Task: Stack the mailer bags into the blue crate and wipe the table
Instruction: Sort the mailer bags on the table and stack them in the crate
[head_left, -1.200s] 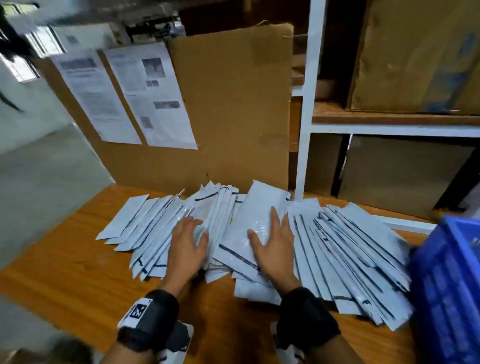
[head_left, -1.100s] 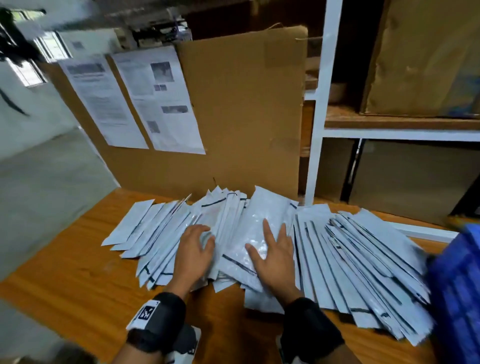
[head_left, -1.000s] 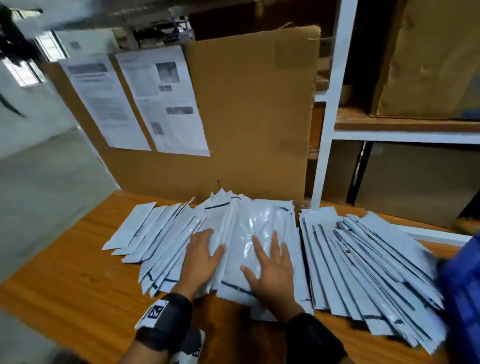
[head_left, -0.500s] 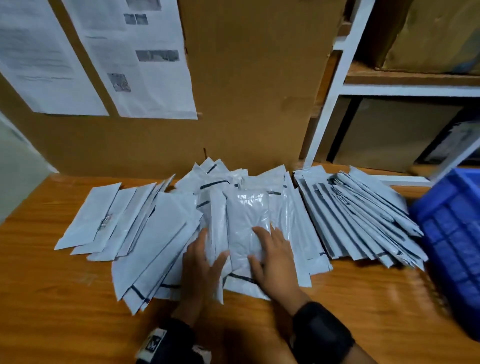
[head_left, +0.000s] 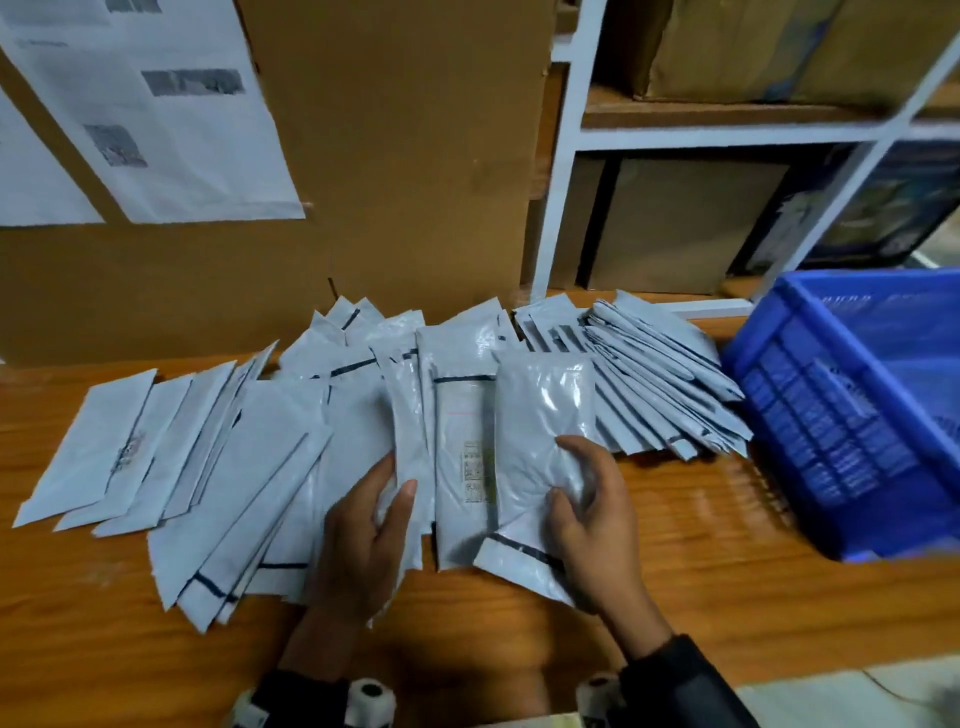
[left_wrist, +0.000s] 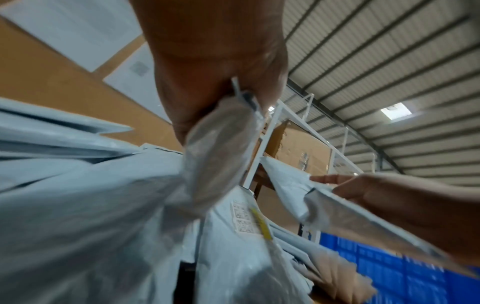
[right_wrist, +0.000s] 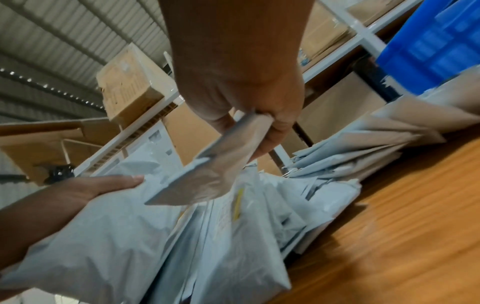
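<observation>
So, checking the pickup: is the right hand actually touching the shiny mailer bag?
Touching. The right wrist view shows the right hand pinching the shiny mailer bag between thumb and fingers.

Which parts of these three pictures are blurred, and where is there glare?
Head view: the blue crate is smeared along its near edge, and the glossy mailer bag held by the right hand shows white glare. Left wrist view: the bag pinched by the left hand is soft and out of focus. Right wrist view: the wooden table is streaked with motion blur.
</observation>
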